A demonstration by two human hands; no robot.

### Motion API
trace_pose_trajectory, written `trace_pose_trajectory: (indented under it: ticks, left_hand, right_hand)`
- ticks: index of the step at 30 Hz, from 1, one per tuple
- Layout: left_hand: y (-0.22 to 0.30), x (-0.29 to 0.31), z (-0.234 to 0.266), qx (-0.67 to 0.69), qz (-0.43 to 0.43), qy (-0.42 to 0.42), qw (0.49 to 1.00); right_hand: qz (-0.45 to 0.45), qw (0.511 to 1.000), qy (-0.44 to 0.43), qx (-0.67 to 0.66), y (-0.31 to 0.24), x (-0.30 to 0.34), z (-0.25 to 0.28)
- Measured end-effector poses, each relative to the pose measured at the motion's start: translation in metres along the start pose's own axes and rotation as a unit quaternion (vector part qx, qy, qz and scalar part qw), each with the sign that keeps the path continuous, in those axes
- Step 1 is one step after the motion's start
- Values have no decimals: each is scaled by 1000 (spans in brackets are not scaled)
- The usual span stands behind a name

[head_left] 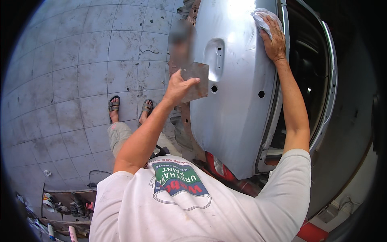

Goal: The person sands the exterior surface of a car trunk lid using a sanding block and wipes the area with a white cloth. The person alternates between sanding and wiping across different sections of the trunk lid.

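My left hand point(179, 88) grips a flat, squarish grey-brown plate point(200, 74). The thumb lies across its top, and the other fingers are partly hidden. Just right of the plate is a silver car body panel point(238, 117) with a recessed handle pocket point(215, 54) and round holes. Far up on the right, my right hand point(275, 42) presses a bunched white cloth point(260, 20) onto the panel near the window edge. The fingers lie over the cloth, covering part of it.
Right of the panel runs a dark window opening point(308, 80). A red tail light point(219, 166) sits at the panel's near end. Grey floor tiles point(92, 48) spread left, around my sandalled feet point(114, 104). A shelf point(64, 197) with tools stands lower left. A patch beyond my left hand is blurred.
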State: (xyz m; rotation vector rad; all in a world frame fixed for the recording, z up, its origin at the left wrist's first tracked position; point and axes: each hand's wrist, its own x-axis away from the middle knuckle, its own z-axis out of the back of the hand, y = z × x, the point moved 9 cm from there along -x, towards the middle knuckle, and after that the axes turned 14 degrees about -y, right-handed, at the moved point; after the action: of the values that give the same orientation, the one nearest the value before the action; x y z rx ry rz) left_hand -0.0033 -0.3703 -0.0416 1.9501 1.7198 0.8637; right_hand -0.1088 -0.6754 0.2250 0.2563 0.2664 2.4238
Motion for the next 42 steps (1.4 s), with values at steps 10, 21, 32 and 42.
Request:
trace_pose_trajectory:
  ticks: [10, 21, 32, 42]
  left_hand:
    - [58, -94, -68, -56, -43, 33, 997]
    - [83, -111, -85, -111, -15, 12, 994]
    - [75, -88, -94, -62, -24, 15, 998]
    - [87, -112, -105, -63, -51, -19, 997]
  right_hand:
    - [-6, 1000, 12, -18, -45, -3, 26]
    - [26, 999, 36, -3, -52, -5, 36]
    - [-32, 999, 6, -18, -52, -1, 32]
    - [-17, 999, 7, -33, -48, -6, 32]
